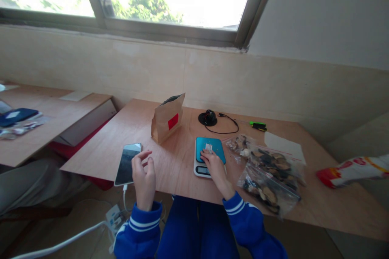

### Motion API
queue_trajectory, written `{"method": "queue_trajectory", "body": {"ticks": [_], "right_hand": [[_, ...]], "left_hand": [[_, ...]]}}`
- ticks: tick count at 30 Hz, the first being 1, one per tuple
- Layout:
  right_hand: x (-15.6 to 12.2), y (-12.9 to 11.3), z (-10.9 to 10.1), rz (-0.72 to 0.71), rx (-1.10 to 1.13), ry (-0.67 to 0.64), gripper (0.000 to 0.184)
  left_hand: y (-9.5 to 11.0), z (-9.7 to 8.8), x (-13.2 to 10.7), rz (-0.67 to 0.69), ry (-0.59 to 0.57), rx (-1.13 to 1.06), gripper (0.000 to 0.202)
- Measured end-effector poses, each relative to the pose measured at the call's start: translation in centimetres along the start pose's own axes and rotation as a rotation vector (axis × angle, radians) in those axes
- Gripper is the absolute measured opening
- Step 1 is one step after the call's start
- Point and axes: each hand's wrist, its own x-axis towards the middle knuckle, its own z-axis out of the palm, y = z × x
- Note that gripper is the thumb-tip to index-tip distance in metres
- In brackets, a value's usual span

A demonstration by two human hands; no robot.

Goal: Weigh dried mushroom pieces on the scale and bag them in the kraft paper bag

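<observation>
A small kitchen scale point(210, 148) with a teal top sits at the near edge of a plywood table point(170, 166). A small white packet point(208, 147) lies on its platform. My right hand point(214, 166) rests flat on the scale, fingertips touching the packet, fingers stretched out. My left hand point(144, 177) hovers beside a smartphone point(128, 163) lying on the table, fingers loosely curled and holding nothing. Both arms wear blue sleeves with white stripes.
A brown paper pouch point(167, 118) with a red label stands behind the phone. Clear zip bags of dark dried slices point(269, 176) lie right of the scale. Behind are a black round device with cable point(208, 118), a green tool point(257, 125), white paper point(284, 145); a red-white packet point(352, 170) far right.
</observation>
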Motion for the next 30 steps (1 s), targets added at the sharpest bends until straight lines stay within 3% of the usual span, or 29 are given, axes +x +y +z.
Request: {"method": "queue_trajectory", "body": {"ticks": [4, 11, 19, 24, 27, 30], "right_hand": [[0.9, -0.4, -1.2, 0.075, 0.06, 0.05, 0.03], [1.3, -0.6, -3.0, 0.035, 0.141, 0.104, 0.024], [2.0, 0.6, -5.5, 0.156, 0.186, 0.292, 0.023], [4.4, -0.4, -7.5, 0.208, 0.347, 0.369, 0.025], [7.3, -2.4, -9.0, 0.172, 0.429, 0.397, 0.027], [10.8, -5.0, -10.5, 0.108, 0.512, 0.4, 0.029]], "left_hand": [[0.1, 0.1, 0.0, 0.014, -0.01, 0.003, 0.017], [0.3, 0.0, 0.1, 0.015, -0.004, 0.015, 0.018], [0.6, 0.5, 0.8, 0.047, -0.012, 0.008, 0.016], [4.1, 2.7, 4.0, 0.288, -0.022, 0.112, 0.022], [6.6, 5.1, 7.1, 0.465, 0.028, 0.22, 0.033], [7.7, 7.4, 10.2, 0.538, 0.03, 0.316, 0.041]]}}
